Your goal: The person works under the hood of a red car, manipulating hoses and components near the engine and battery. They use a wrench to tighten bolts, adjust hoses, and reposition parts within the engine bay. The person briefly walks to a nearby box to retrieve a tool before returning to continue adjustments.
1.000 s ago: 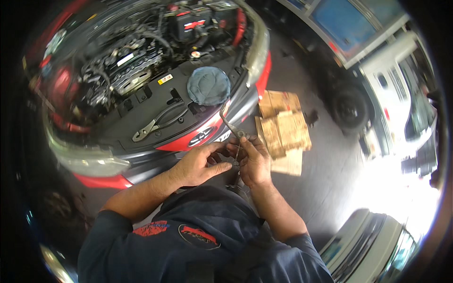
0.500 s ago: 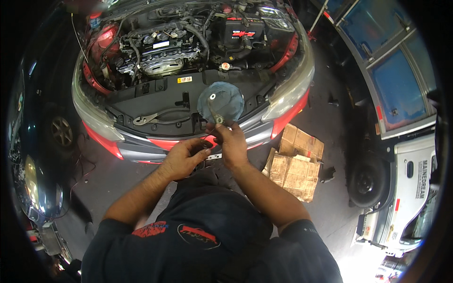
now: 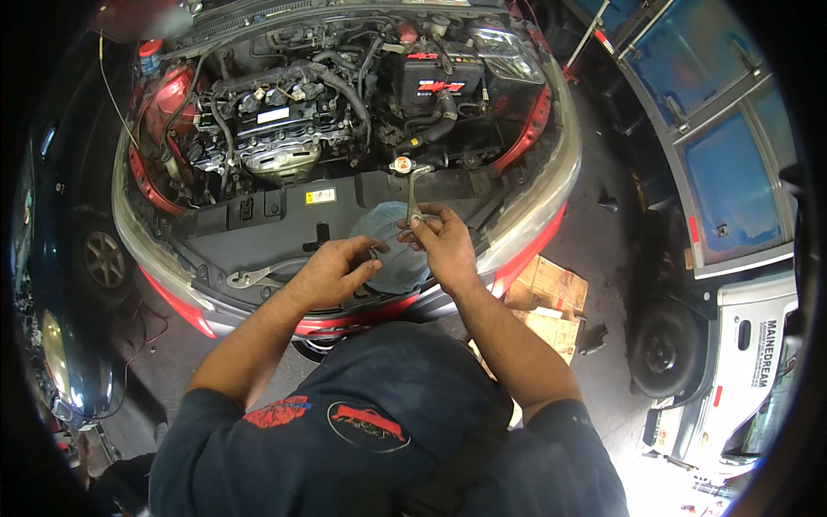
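My right hand (image 3: 444,246) grips a long, slim metal piece (image 3: 413,194), held upward over the front cover of an open car engine bay. Its far end overlaps the area just below the radiator cap (image 3: 402,165); I cannot tell if they touch. My left hand (image 3: 340,271) is beside it, fingers curled round something small that I cannot make out. Both hands are over a round blue-grey cloth (image 3: 388,220), which they partly hide. Slip-joint pliers (image 3: 250,277) lie left of my left hand on the black cover (image 3: 241,233).
The engine (image 3: 271,121) and battery (image 3: 435,82) lie beyond my hands. A dark car (image 3: 60,345) stands at left. A white truck (image 3: 745,345) with blue side panels stands at right. Flattened cardboard (image 3: 551,289) lies on the floor by the red bumper (image 3: 181,310).
The view has swung round to face the engine bay squarely. Both hands have risen from low at the bumper to over the cloth, and the metal piece now reaches farther toward the radiator cap.
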The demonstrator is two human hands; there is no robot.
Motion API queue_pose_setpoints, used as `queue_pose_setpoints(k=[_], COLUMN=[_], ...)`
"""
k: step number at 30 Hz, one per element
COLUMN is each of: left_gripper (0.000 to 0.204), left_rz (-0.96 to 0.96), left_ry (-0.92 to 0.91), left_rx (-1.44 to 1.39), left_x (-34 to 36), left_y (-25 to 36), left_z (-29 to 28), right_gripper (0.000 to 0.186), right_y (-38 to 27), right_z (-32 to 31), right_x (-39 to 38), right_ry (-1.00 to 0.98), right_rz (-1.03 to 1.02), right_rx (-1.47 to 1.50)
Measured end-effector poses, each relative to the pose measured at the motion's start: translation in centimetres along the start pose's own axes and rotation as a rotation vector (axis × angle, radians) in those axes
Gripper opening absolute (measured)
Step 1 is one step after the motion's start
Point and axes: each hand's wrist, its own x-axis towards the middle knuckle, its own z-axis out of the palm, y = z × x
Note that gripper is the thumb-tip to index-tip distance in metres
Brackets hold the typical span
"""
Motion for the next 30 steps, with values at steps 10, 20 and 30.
queue_pose_setpoints(k=[10,20,30], left_gripper=[0.027,0.041,0.037], left_rz=[-0.105,-0.596,-0.65], left_ry=[0.446,0.694,0.546], left_rx=[0.382,0.077,0.336], left_x=[6.9,11.6,16.9], left_y=[-2.6,-2.2,-6.0], left_z=[-1.0,2.0,-4.5], right_gripper=[0.038,0.03,0.023], right_y=[1.4,2.7,4.1], right_z=[1.8,-2.1,-21.6], right_x=[9.5,14.5,20.9], right_ry=[-0.235,-0.692,-0.347], right_rz=[0.073,0.125,-0.049], right_rx=[0.046,0.183,-0.435])
